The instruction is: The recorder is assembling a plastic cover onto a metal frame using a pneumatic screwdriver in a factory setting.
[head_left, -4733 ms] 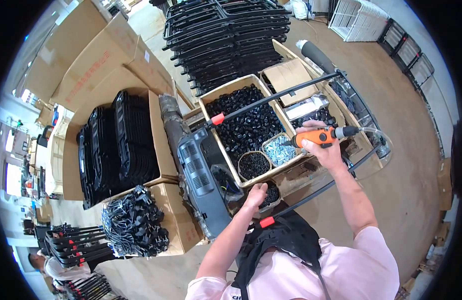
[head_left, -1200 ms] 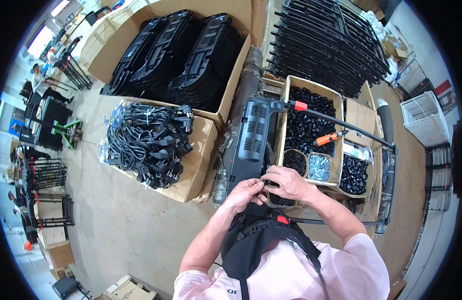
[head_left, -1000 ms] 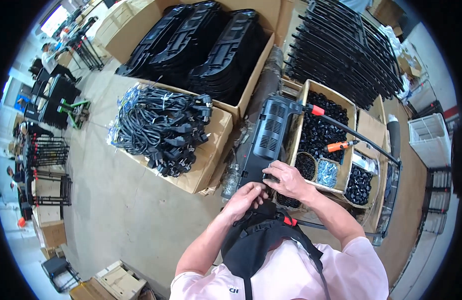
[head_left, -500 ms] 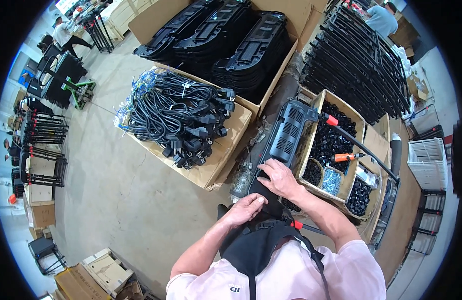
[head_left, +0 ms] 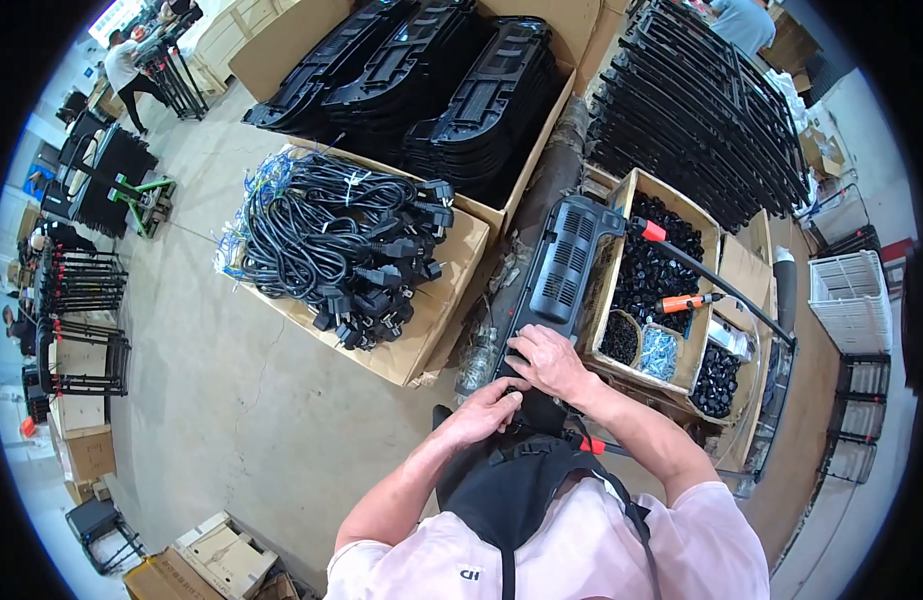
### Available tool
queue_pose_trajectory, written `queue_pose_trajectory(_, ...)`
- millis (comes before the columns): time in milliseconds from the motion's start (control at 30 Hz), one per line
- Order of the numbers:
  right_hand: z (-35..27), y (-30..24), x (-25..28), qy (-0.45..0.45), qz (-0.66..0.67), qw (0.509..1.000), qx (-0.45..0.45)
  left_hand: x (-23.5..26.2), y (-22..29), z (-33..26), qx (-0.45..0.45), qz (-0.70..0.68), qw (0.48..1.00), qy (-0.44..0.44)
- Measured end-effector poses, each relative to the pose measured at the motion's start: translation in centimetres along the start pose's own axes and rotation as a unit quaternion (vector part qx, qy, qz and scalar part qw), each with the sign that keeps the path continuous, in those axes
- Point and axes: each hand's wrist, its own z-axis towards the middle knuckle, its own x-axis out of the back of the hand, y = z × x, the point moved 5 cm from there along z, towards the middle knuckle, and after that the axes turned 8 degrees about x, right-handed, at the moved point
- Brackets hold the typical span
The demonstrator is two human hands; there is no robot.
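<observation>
A long black plastic housing (head_left: 564, 262) with vent slots lies in front of me, its near end under my hands. My right hand (head_left: 550, 360) is closed over that near end, with its fingers curled along the left edge. Just nearer to me, my left hand (head_left: 487, 412) has thumb and fingers pinched together at the housing's end. What sits between those fingertips is hidden. A black tube frame (head_left: 732, 295) with red end pieces runs from the housing's far right side and bends back toward me.
Bundled black power cords (head_left: 332, 240) lie on a cardboard box (head_left: 422, 350) at left. Behind it, a large carton (head_left: 542, 150) holds stacked black covers. At right, a wooden parts box (head_left: 622, 185) contains black pieces, screws and an orange screwdriver (head_left: 687, 302). Black frames (head_left: 697, 125) stack behind.
The view has shifted slightly, so the surroundings sit a little further left. My left hand has moved closer to the right one, both still at the housing's near end.
</observation>
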Motion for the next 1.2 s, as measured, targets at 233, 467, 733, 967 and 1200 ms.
queue_pose_trajectory(233, -0.5, 1.5, 2.7, 0.018, 0.127, 0.988, -0.09, 0.1, 0.5, 0.9, 0.002, -0.02, 0.998, 0.064)
queue_pose_trajectory(467, -3.8, 3.6, 5.2, 0.067, 0.407, 0.858, -0.306, -1.0, 3.0, 3.6, -0.078, -0.028, 0.996, 0.039)
queue_pose_trajectory(733, -5.7, 4.9, 5.9, 0.124, 0.417, 0.82, -0.373, -3.0, 4.9, 7.0, -0.078, -0.119, 0.99, 0.001)
queue_pose_trajectory(967, -5.6, 5.1, 8.0, 0.107, 0.263, 0.916, -0.284, -4.4, 6.2, 8.6, -0.03, -0.132, 0.99, -0.031)
queue_pose_trajectory(1200, -3.3, 5.4, 10.4, -0.019, 0.059, 0.995, -0.081, -4.8, 5.9, 11.8, 0.006, -0.291, 0.956, -0.049)
